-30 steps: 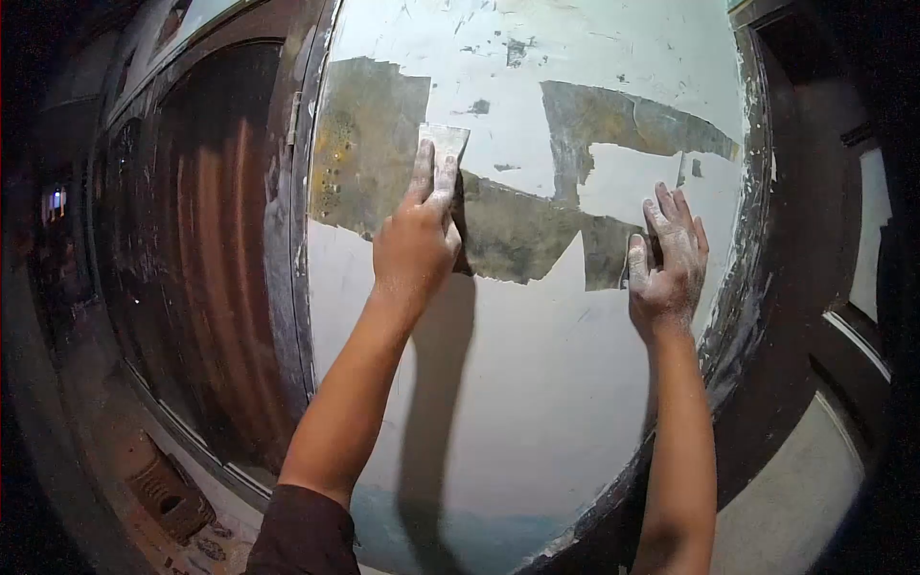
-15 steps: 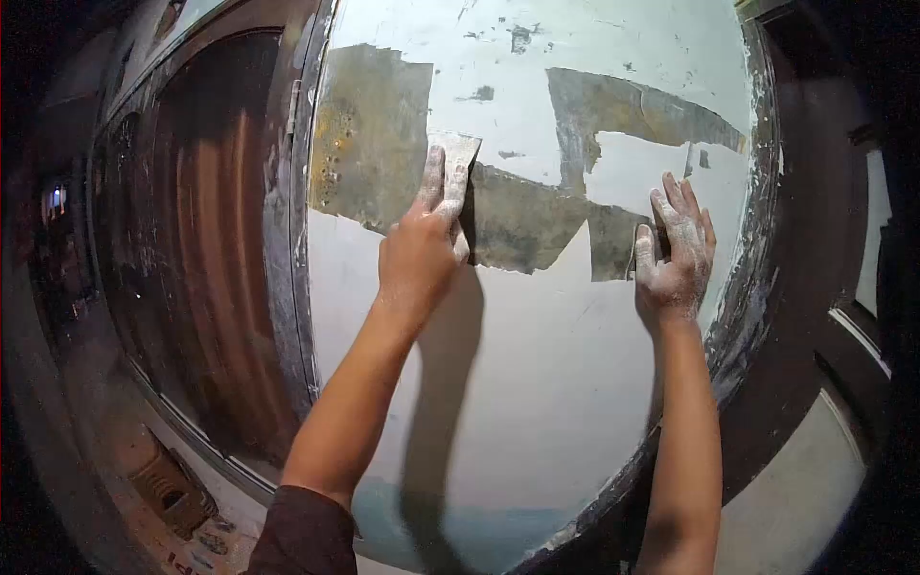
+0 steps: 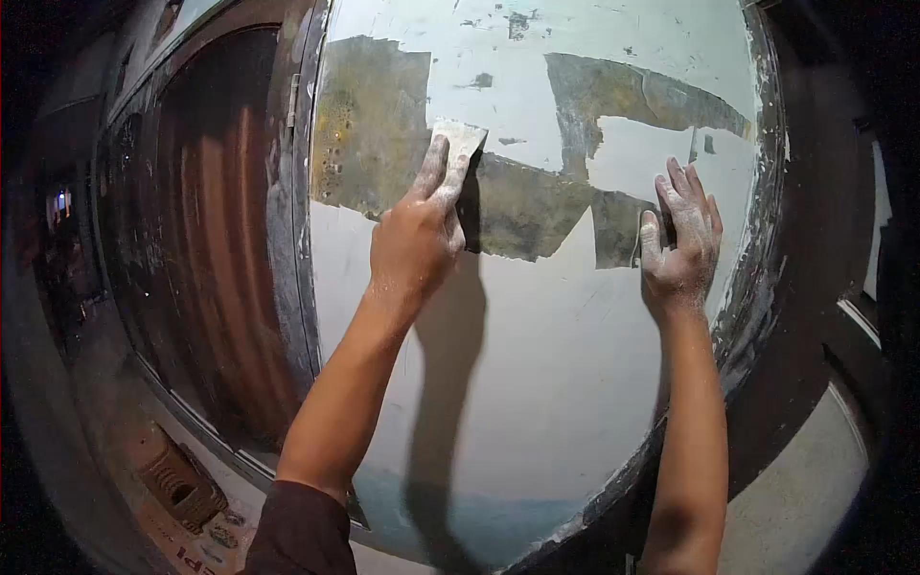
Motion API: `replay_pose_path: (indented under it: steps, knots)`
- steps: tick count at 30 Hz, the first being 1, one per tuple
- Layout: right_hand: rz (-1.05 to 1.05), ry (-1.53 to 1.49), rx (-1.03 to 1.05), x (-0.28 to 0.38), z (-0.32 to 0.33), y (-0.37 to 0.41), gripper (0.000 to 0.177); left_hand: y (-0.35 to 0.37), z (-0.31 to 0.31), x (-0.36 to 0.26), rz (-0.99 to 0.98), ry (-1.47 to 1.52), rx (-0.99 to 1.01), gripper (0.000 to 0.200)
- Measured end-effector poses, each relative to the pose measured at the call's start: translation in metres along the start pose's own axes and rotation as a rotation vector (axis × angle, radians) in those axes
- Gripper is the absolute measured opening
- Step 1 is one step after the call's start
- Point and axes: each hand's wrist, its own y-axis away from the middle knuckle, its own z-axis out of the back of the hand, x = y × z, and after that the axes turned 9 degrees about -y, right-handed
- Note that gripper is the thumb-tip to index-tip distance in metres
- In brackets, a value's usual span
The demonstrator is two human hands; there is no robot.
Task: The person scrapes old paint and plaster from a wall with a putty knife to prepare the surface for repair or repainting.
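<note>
A scraper with a whitish, dusty blade (image 3: 464,136) is gripped in my left hand (image 3: 419,233), two fingers lying along the blade. Its edge meets the white coating beside a bare grey-brown patch (image 3: 522,211) of the wall panel (image 3: 537,364). My right hand (image 3: 685,240), dusted with white powder, rests against the panel at the right with its fingers spread and nothing held. Another grey-brown patch (image 3: 369,115) with yellowish spots shows at the upper left. Jagged edges of white coating border the bare areas.
A dark wooden door or panel (image 3: 225,240) with reddish-brown vertical folds stands at the left. Low at the left is a brown plastic object (image 3: 179,484), perhaps a stool. A worn dark frame (image 3: 767,192) runs down the panel's right side.
The view has shifted slightly, with the wall patches a little higher in it. The scraper in my left hand has stayed near the same spot. My right hand remains spread against the panel.
</note>
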Motion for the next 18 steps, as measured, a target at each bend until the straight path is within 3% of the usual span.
replay_pose_path:
  steps: [6,14,16,18]
  knots:
    - [-0.043,0.025,0.012,0.003,0.003,-0.002,0.043,0.004,-0.014,-0.001,0.001,0.032,-0.053,0.071]
    - [-0.035,0.022,0.005,0.000,0.004,-0.003,0.042,-0.025,0.003,-0.015,0.154,0.121,0.112,0.070]
    - [-0.025,0.021,0.000,0.003,0.002,-0.001,0.042,-0.016,-0.005,-0.012,0.009,0.085,-0.067,0.070]
    - [-0.040,0.012,-0.011,0.003,0.001,-0.001,0.042,0.001,-0.007,-0.010,0.127,0.197,0.045,0.070]
